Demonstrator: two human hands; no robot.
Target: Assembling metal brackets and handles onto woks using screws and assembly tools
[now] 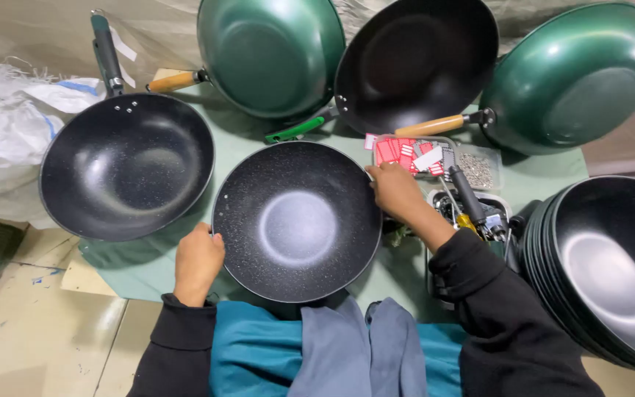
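From the head camera I count five single woks spread out plus one nested stack: two black speckled ones close in, two green ones and one black one tilted up at the back. The handleless black wok (pixel 297 220) in front of me sits on the pale green table cover (pixel 148 268), just above my lap; it is round and deep, with a matte, finely speckled non-stick coating and a paler sheen at its flat centre. My left hand (pixel 198 261) is curled closed on its near-left rim, and my right hand (pixel 397 192) grips the right rim with the fingers folded over the edge, so both hands hold it. To its left lies a second speckled wok (pixel 126 165) with a dark riveted handle. Behind stand a glossy green wok (pixel 270 51) with a wooden handle, a black wok (pixel 417 62) with a green handle, and another green wok (pixel 571 77). At right is the stack of black woks (pixel 608 272). Beside my right hand sits a clear tray of red tags (pixel 406 153).
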